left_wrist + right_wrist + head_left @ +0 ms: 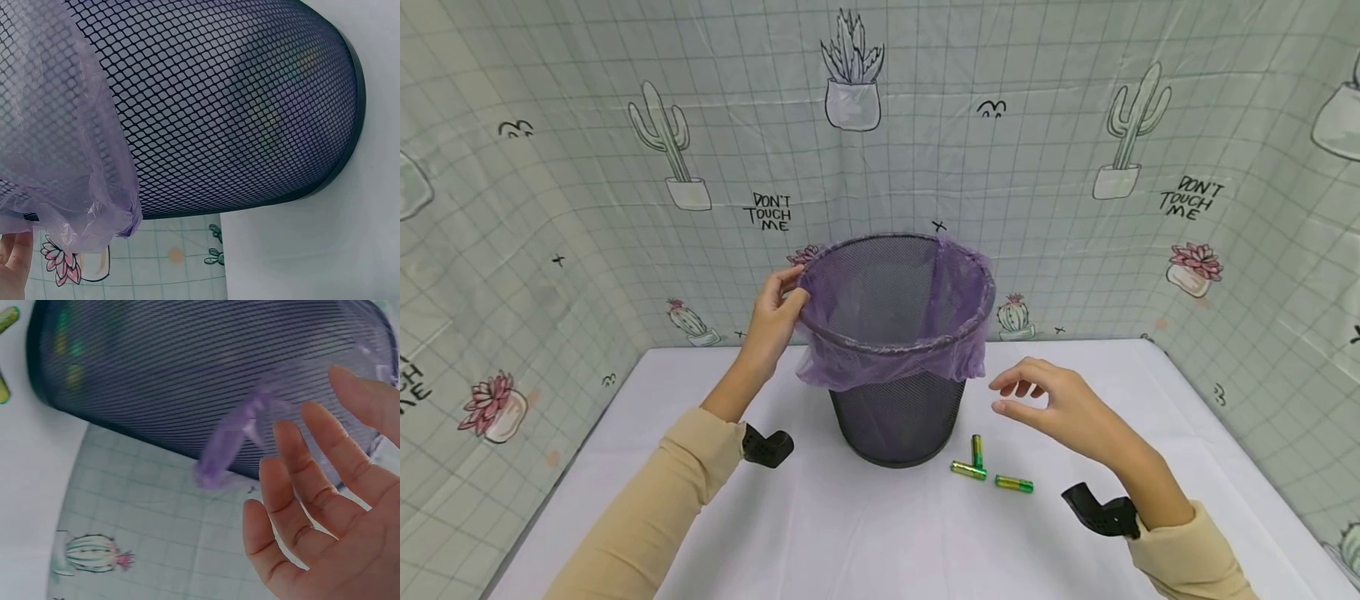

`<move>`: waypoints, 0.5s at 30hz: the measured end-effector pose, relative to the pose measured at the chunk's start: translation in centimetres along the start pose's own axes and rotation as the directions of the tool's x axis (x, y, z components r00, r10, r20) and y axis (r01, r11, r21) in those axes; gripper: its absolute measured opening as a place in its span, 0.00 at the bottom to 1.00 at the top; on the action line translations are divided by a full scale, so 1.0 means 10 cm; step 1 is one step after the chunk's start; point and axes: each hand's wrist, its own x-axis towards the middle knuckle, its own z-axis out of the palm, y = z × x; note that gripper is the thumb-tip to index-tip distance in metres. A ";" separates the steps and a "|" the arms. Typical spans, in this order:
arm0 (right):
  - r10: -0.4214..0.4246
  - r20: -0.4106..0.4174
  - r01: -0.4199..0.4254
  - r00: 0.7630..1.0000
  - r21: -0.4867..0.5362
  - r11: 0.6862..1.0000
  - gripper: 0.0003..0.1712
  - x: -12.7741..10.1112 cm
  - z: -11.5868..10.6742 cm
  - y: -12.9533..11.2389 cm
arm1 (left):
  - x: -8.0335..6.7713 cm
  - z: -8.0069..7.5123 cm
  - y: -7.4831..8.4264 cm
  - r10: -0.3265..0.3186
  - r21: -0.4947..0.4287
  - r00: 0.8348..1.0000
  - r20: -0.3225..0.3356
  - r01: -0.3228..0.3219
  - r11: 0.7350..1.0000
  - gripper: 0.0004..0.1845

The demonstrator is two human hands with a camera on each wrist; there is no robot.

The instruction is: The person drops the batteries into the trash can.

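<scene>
A black mesh wastebasket (898,425) stands on the table, lined with a purple plastic bag (887,367) folded over its rim. My left hand (777,312) grips the rim on the left side, over the bag; only its fingertips show in the left wrist view. To the right of the basket, my right hand (1052,404) hovers above the table with fingers loosely bent and nothing held. Below it lie three green-and-gold batteries: one upright in view (977,451), another battery (968,471) touching its lower end, and a third battery (1014,483) further right.
Blurred green and yellow patches (75,347) show through the mesh near the basket's base. A white cloth covers the table (865,533). Behind and at both sides hangs a grid-patterned curtain (910,167) with cactus drawings. Each wrist wears a black camera mount (1101,510).
</scene>
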 end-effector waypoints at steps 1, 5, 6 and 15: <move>0.009 0.008 -0.009 1.000 0.002 1.000 0.08 -0.02 0.03 0.03 | 0.00 0.00 0.00 0.001 0.000 1.000 0.000 -0.001 1.000 0.27; 0.048 0.048 -0.048 0.998 0.001 0.999 0.10 -0.11 0.14 0.16 | 0.01 0.01 0.00 0.007 -0.006 1.000 -0.003 -0.007 1.000 0.27; 0.057 0.058 -0.058 0.997 0.001 0.998 0.10 -0.13 0.17 0.19 | 0.01 0.01 0.00 0.007 -0.007 1.000 -0.004 -0.007 1.000 0.27; 0.157 0.146 -0.163 0.977 0.027 0.986 0.15 -0.29 0.42 0.43 | 0.00 0.00 0.01 0.005 -0.005 1.000 -0.002 -0.005 1.000 0.26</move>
